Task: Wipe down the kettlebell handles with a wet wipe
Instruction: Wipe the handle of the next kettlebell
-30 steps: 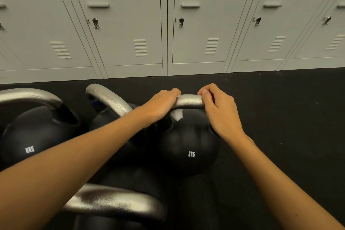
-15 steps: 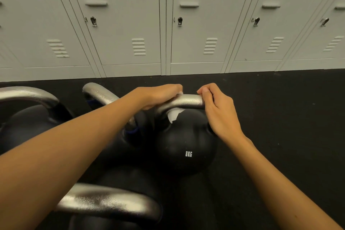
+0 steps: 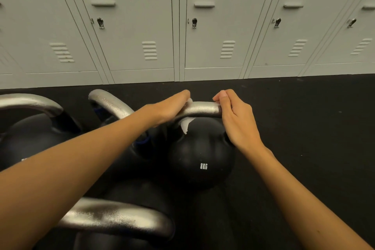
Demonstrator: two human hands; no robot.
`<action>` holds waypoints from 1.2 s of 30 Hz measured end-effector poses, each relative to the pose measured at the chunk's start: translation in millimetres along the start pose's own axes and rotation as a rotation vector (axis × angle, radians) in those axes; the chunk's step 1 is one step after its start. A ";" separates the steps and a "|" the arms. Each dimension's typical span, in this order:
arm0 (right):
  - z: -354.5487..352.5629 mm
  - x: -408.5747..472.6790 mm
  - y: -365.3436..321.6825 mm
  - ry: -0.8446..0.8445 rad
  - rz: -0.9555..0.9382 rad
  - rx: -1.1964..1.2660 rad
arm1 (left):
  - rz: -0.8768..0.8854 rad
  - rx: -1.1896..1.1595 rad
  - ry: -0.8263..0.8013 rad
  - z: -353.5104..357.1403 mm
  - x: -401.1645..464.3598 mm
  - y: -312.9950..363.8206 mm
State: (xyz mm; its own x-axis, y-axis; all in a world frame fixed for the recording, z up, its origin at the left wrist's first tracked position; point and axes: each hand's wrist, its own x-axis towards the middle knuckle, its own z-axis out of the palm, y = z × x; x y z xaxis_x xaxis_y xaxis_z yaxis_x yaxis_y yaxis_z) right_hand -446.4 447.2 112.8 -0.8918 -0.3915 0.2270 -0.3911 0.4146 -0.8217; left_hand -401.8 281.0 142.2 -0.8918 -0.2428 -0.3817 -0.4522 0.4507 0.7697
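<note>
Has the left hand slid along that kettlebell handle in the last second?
Yes. Judged against the silver handle, the left hand has slid a little leftward with the white wipe, baring more metal; the right hand stays at the handle's right end.

Left hand (image 3: 168, 108) curls over the left end of the silver handle (image 3: 200, 109) of the 8KG kettlebell (image 3: 200, 154), white wet wipe (image 3: 185, 125) hanging just below its fingers (image 3: 182, 95). Right hand (image 3: 236, 119) grips the handle's right end. More kettlebells (image 3: 30, 136) left of the fingers, grey lockers (image 3: 211, 26) beyond them.
</note>
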 end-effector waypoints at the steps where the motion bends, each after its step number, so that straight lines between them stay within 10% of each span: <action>1: 0.2 -0.2 0.2 0.000 0.000 0.000 | 0.003 -0.023 0.025 0.8 -1.0 -6.7; 15: 1.1 -0.4 2.0 0.004 -0.015 -0.011 | -0.167 -0.388 0.294 23.8 -24.6 -31.8; 36: -0.7 1.9 6.9 0.077 -0.052 0.135 | 0.445 0.708 0.475 12.0 -35.7 -29.0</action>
State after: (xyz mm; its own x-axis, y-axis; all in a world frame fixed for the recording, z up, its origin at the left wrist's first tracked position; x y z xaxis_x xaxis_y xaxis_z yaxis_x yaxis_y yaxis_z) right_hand -450.9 449.9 108.0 -0.8878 -0.3436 0.3063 -0.4078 0.2787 -0.8695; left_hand -357.0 286.9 127.4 -0.9552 -0.1767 0.2375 -0.1163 0.9618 0.2476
